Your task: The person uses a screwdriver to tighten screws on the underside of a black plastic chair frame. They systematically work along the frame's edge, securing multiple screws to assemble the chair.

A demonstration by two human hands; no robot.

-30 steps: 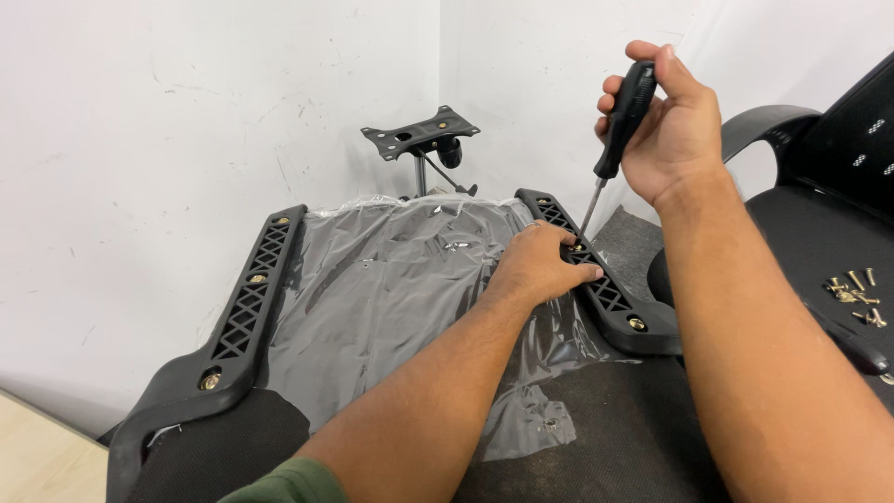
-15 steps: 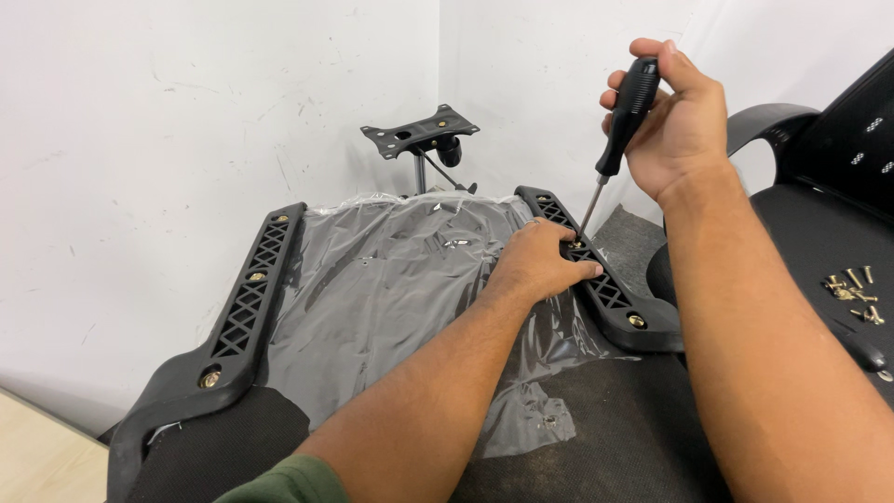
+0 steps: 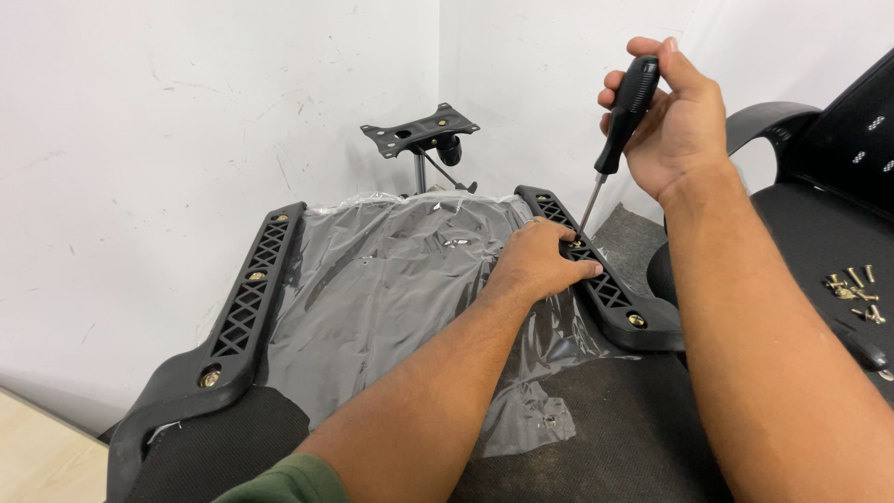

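My right hand (image 3: 675, 121) grips a black-handled screwdriver (image 3: 626, 110), held upright with its tip down in a screw hole of the right black armrest bracket (image 3: 610, 293). Resting on that same bracket beside the tip, my left hand (image 3: 540, 261) has its fingers pressed around the screw spot. The bracket lies along the right edge of an upturned chair seat wrapped in clear plastic (image 3: 391, 279). A matching left bracket (image 3: 247, 298) with brass-coloured screws runs along the seat's other edge.
A black chair mechanism plate on a metal post (image 3: 421, 132) stands by the wall corner behind the seat. At the right is another black chair (image 3: 819, 196), with several loose screws (image 3: 852, 289) on its seat. White walls close in behind and left.
My right hand has tilted slightly on the screwdriver handle. My left hand and the bracket stay in place.
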